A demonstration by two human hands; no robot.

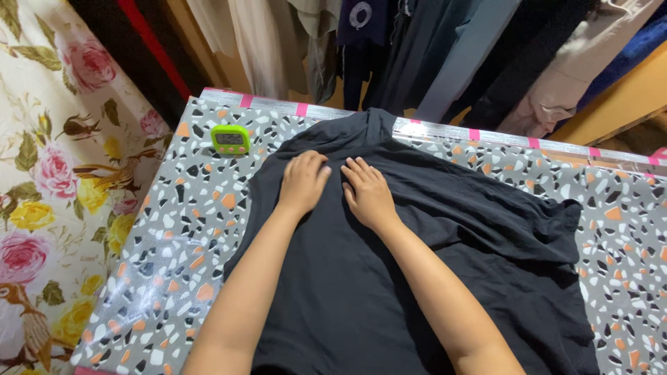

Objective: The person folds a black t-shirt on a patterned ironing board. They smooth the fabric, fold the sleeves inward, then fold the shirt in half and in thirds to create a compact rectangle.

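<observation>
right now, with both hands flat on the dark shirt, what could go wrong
1. The black cotton shirt hangs over the far edge of the speckled terrazzo-pattern table; pushing forward with the left hand and right hand might slide it off.
2. The small green digital timer sits close to the cloth and could get knocked.
</observation>
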